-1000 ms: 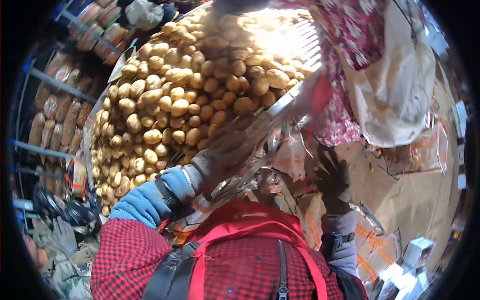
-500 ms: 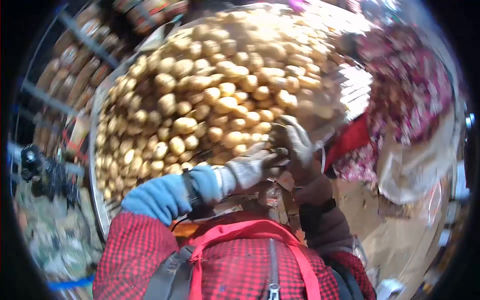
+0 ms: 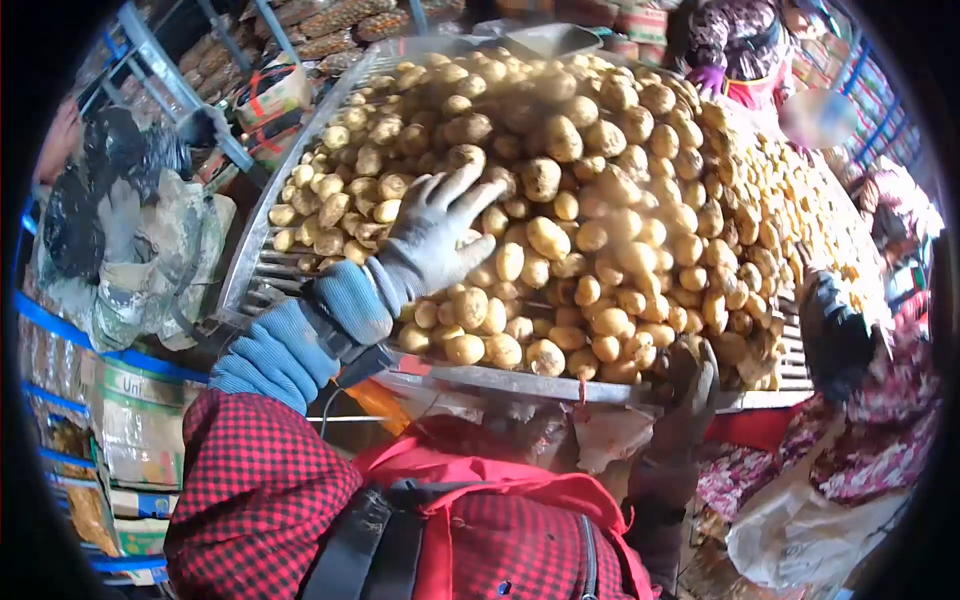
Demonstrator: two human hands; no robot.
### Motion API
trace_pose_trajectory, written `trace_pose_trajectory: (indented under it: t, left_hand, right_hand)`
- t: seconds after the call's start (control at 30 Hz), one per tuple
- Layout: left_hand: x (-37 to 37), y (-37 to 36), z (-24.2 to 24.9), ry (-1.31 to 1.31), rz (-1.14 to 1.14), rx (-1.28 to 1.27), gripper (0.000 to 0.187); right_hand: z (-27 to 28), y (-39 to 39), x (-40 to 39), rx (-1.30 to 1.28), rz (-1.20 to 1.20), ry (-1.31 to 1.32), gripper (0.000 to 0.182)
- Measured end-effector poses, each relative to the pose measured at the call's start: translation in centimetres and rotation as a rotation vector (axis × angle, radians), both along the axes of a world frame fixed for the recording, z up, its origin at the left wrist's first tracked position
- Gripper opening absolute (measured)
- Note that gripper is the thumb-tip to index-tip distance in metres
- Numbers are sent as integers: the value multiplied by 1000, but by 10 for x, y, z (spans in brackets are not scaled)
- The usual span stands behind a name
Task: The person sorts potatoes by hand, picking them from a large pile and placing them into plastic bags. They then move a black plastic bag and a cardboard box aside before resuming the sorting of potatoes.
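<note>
While the left hand [image 3: 435, 235], in a grey work glove with a blue knitted cuff behind it, lies flat on the heap of potatoes [image 3: 590, 200], its fingers [image 3: 462, 190] are spread wide and grip nothing, the palm pressing down on the near-left part of the pile. That pile fills a long metal sorting tray [image 3: 262, 270] with a slatted floor, which runs from the near left away to the far right; the potatoes are small, yellow-brown and lie several deep, right up to the near rim. At that near rim, to the right, the right hand [image 3: 690, 390] in a darker, dirtied glove reaches up from below, its fingers hooked over the edge and touching the nearest potatoes; whether it grips one I cannot tell. Just below the rim, between the two arms, hangs a crumpled clear plastic bag [image 3: 600, 435]. A red checked jacket with red straps fills the near foreground. On the right side of the tray another person's dark-gloved hand [image 3: 835, 330] rests among the potatoes, with a flowered sleeve [image 3: 890, 420] behind it. Filled net sacks [image 3: 330, 18] are stacked on blue shelving at the far left.
</note>
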State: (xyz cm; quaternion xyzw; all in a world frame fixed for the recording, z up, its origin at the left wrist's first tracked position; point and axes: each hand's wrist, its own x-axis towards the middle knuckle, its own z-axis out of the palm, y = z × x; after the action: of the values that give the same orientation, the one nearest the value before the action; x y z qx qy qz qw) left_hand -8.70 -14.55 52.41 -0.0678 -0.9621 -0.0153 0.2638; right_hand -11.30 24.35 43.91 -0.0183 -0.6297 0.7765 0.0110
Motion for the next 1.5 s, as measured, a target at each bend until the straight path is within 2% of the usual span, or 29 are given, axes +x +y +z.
trace_pose_trajectory:
  t: [0.07, 0.13, 0.2, 0.27, 0.33, 0.4, 0.43, 0.47, 0.5, 0.53, 0.57, 0.6, 0.63, 0.67, 0.7, 0.77, 0.87, 0.9, 0.93, 1.03, 1.13, 1.17, 1.2, 1.27, 1.33, 1.37, 1.4, 1.47, 1.5]
  left_hand:
    - [-13, -23, -1, 43, 29, -20, 68]
    - [-26, -27, 8, 36, 85, -56, 68]
    - [-45, -44, 17, 103, -36, 31, 63]
    - [-65, -72, 21, 86, 30, 71, 60]
    - [-83, -104, 34, 13, 47, 196, 61]
    - [-118, -149, 37, -15, -6, 274, 66]
    - [-142, -169, 38, -64, -26, 324, 68]
    - [-159, -184, 38, -119, -45, 376, 70]
    - [-174, -184, 45, -147, 85, 345, 74]
    - [-191, -194, 46, -146, 47, 319, 77]
    - [-213, -206, 41, -195, 25, 285, 76]
    - [-231, -211, 37, -247, 1, 252, 75]
    - [-249, -215, 31, -366, 107, 102, 67]
    - [-266, -220, 27, -446, 97, 235, 57]
    - [-279, -225, 23, -413, 97, 254, 55]
    - [-292, -236, 11, -317, 103, 320, 49]
    - [-314, -261, -17, -152, 54, 242, 49]
    - [-308, -256, -18, -170, 32, 197, 51]
    - [-291, -251, -12, -271, -66, 260, 48]
    - [-250, -251, 6, -349, -105, 479, 40]
    - [-206, -261, 16, -345, -158, 415, 42]
    - [-187, -262, 13, -280, -133, 382, 43]
    - [-158, -256, 25, -454, -24, 449, 46]
    - [-114, -272, -5, -354, -71, 383, 50]
    - [-77, -270, -10, -272, 25, 406, 52]
    - [-62, -272, -7, -316, 107, 404, 51]
    - [-45, -278, -11, -249, 51, 430, 51]
    - [-12, -293, -18, -125, 58, 273, 56]
    - [6, -291, -12, -201, 102, 169, 59]
  right_hand:
    - [-31, 8, -12, -3, -13, 74, 54]
    - [-13, 4, -5, -75, 20, -64, 55]
    - [-26, 1, -8, -49, -1, 15, 55]
    - [-27, -4, -11, -62, -96, -46, 53]
    - [6, -21, -4, -21, -39, -61, 52]
    - [26, -39, -5, 202, -162, -146, 51]
    - [-12, -28, -6, 140, -161, 89, 50]
    - [-22, -27, -4, 144, -171, 96, 50]
    - [-28, -29, -4, 78, -223, 76, 50]
    - [-25, -38, -8, 11, -274, 60, 50]
    - [-22, -47, -8, 9, -373, 22, 50]
    - [-19, -54, -9, 69, -407, 94, 49]
    - [-14, -58, -8, 154, -449, 69, 49]
    - [-9, -62, -7, 239, -492, 43, 49]
    - [-10, -63, -8, 250, -508, 49, 49]
    - [-19, -59, -7, 521, -528, 109, 48]
    - [-19, -63, -5, 445, -487, 125, 47]
    - [-16, -67, -9, 491, -547, 49, 46]
    - [-18, -64, -8, 545, -531, 69, 49]
    - [-28, -60, -9, 483, -512, 117, 48]
    - [-33, -54, -9, 570, -509, 148, 48]
    - [-36, -51, -11, 535, -482, 165, 49]
    - [-36, -50, -11, 506, -451, 177, 51]
    - [-28, -59, -9, 396, -464, 134, 52]
    - [-38, -47, -10, 516, -451, 167, 55]
    - [-43, -41, -7, 522, -417, 157, 53]
    - [-39, -40, -10, 527, -382, 159, 52]
    - [-38, -40, -10, 501, -364, 176, 52]
    - [-39, -42, -9, 475, -355, 194, 53]
